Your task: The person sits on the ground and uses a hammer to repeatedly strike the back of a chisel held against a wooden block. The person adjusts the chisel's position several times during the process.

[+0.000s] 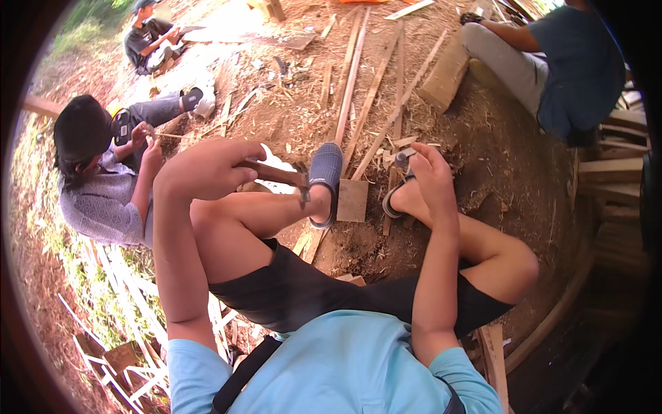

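Note:
My left hand (224, 160) is closed round the wooden handle of a hammer (276, 174). Its metal head hangs over my left shin, beside the dark blue clog on that foot (325, 169). With bent fingers, my right hand (433, 178) is raised above my right foot, closed on something small that I cannot make out; a greyish bit and a pale wood piece show at its fingertips. A squared wooden block (352, 201) rests on the ground between my feet, with long thin wood strips (376, 90) running away beyond it.
At left a person in a black cap (83, 131) sits holding a thin stick. Another person (148, 41) sits far left by a board. At right a person in a dark blue shirt (579, 62) sits near a thick timber (445, 72). Stacked planks (610, 169) stand at right.

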### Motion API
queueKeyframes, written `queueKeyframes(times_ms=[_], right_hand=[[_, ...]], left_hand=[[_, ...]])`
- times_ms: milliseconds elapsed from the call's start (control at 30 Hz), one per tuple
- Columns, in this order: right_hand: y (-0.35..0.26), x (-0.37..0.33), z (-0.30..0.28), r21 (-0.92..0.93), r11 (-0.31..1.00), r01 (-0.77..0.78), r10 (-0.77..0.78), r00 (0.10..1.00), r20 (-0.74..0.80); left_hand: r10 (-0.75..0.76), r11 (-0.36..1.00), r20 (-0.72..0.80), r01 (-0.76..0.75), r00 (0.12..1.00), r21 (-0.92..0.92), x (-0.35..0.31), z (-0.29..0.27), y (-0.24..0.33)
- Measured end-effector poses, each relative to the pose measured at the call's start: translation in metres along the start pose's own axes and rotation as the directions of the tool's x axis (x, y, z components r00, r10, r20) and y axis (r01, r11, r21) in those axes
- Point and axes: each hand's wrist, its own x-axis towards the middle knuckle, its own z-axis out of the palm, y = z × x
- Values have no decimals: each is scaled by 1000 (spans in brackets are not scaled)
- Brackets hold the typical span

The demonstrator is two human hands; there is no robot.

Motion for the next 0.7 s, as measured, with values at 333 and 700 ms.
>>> queueKeyframes(times_ms=[333,700], right_hand=[[-124,-151,56,801,532,-275,-836,-317,447],[-167,-132,87,318,829,-460,-535,-489,689]], left_hand=[[-235,938,-194,170,952,-303,-26,8,-100],[-410,879,-7,393,912,-269,-41,50,-190]])
